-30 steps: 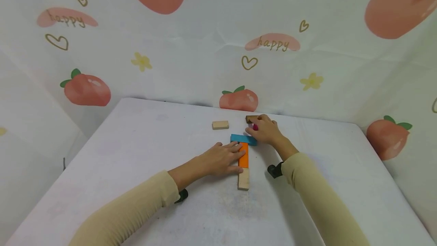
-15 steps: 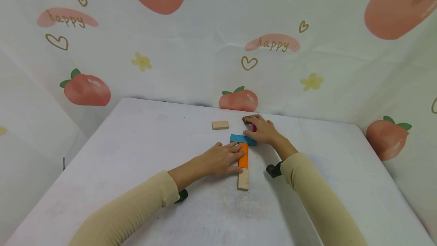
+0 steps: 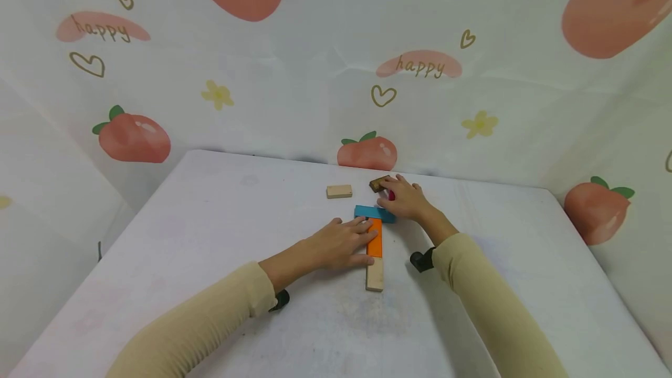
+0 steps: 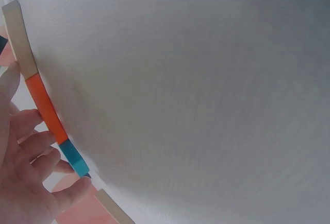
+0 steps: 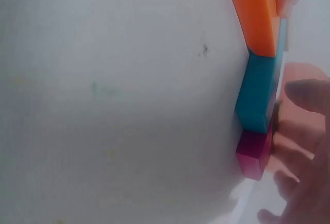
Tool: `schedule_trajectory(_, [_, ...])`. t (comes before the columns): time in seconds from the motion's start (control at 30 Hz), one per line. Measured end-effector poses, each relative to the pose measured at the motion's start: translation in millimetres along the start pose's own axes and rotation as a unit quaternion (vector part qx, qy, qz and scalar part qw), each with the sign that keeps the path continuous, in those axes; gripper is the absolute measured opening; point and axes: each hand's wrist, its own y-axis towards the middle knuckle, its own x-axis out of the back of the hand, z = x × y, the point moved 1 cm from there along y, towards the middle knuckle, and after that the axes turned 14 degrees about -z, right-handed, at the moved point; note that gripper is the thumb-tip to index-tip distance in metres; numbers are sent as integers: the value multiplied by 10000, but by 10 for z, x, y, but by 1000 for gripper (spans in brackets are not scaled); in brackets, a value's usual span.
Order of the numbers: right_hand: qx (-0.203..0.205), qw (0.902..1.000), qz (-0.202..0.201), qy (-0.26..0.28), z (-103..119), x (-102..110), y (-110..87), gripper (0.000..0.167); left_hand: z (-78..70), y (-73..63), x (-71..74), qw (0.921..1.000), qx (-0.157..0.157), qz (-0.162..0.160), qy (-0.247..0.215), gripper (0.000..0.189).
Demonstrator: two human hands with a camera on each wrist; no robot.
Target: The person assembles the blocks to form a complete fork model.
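Note:
My left hand (image 3: 338, 244) rests with spread fingers on an orange wooden block (image 3: 375, 244), its thumb by a plain wooden block (image 3: 374, 277) at the near end of the row. Across the far end lies a blue block (image 3: 370, 212). My right hand (image 3: 409, 198) reaches over a magenta block (image 3: 391, 195), mostly hidden in the head view. Its fingertips touch a dark brown block (image 3: 378, 184), while the thumb stays apart, near the blue one. In the right wrist view the magenta block (image 5: 251, 154) meets the end of the blue block (image 5: 255, 92).
Another plain wooden block (image 3: 339, 191) lies apart, left of the brown one. The white table (image 3: 236, 209) ends at a patterned cloth backdrop (image 3: 294, 74). Dark wrist mounts (image 3: 422, 261) hang below both sleeves.
The brown block has slid to the left and turned so that it now lies at a slant; the right hand's fingers have moved with it. My left hand has kept its place.

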Motion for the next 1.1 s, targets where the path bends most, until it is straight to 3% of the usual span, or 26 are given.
schedule_trajectory(0.43, [392,9969,38,676,-26,34,-57,39,9,5,4,10000,31,82,-24,67])
schedule_trajectory(0.73, [818,9955,-273,395,51,44,-124,40,5,-2,9,10000,-4,52,-9,68])
schedule_trajectory(0.9, [963,9949,-267,108,86,46,-172,38,5,-1,3,10000,-16,37,12,67])
schedule_trajectory(1.1, [1037,9942,-235,176,81,45,-218,36,0,-5,3,10000,-36,-9,-11,67])
